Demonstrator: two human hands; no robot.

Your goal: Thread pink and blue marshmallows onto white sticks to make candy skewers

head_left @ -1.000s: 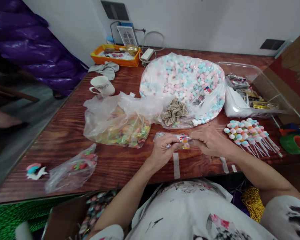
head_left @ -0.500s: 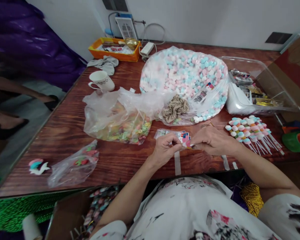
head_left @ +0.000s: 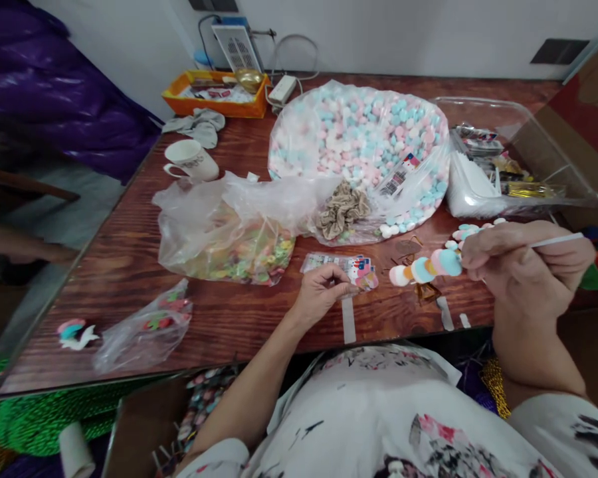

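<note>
My right hand (head_left: pixel 523 269) grips a marshmallow skewer (head_left: pixel 426 267), its pink, blue and white pieces pointing left and its white stick passing through my fingers. Thumb and fingertips of my left hand (head_left: pixel 323 292) are pinched at the edge of a small printed plastic bag (head_left: pixel 361 269), which lies flat on the table. More marshmallow skewers (head_left: pixel 466 231) lie behind my right hand, mostly covered by it. Below the held skewer are small gold-coloured pieces (head_left: pixel 427 292), and strips of white tape (head_left: pixel 347 320) stick to the table's front part.
A big bag of marshmallows (head_left: pixel 359 133) fills the back middle. Left of it are a bag of gummy candies (head_left: pixel 239 245), a mug (head_left: pixel 192 159) and an orange tray (head_left: pixel 214 103). A clear plastic bin (head_left: pixel 478 202) stands at the right. A scrunchie (head_left: pixel 343 209) rests on the bags.
My right hand has left the printed bag, moved right and now holds a marshmallow skewer, lifted off the table. My left hand stays at the bag.
</note>
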